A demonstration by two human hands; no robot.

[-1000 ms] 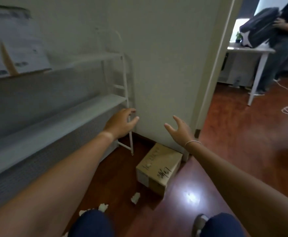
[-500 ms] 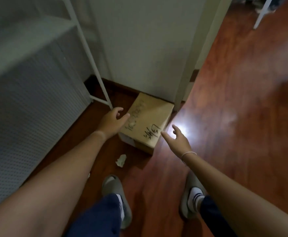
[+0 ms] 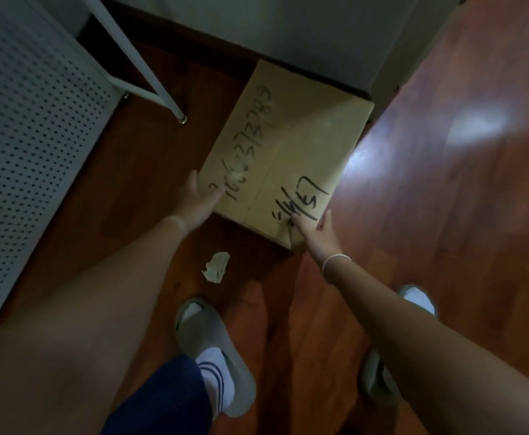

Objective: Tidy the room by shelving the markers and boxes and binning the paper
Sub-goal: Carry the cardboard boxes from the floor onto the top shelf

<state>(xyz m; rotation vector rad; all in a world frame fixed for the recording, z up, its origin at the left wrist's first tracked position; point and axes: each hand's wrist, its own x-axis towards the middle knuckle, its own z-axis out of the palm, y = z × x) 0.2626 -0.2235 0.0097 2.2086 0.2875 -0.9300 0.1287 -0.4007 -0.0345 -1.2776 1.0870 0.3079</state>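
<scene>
Cardboard box [image 3: 283, 155], rectangular and flat-topped, lies on the glossy reddish wood-plank floor [image 3: 445, 215], its far end against the pale wall [image 3: 288, 26] near a corner. Black marker scrawl runs across its matte tan lid, and a seam divides the lid lengthwise. The left hand [image 3: 197, 200] rests at the box's near left corner, fingers spread and open, thumb lying on the lid and the palm against the side edge. The right hand [image 3: 315, 232] meets the near right corner, also open, thumb on the lid and fingers reaching along the right edge; a thin pale band circles that wrist. Neither hand has closed around the box. A crumpled scrap of white paper [image 3: 216, 266] lies on the floor just short of the box, between the arms. To the left stands a white perforated metal panel [image 3: 28, 146] with a slim white tubular shelf leg [image 3: 144, 67] beside it. Grey rounded slippers [image 3: 213, 350] over white striped socks show below, with dark blue trouser cloth.
</scene>
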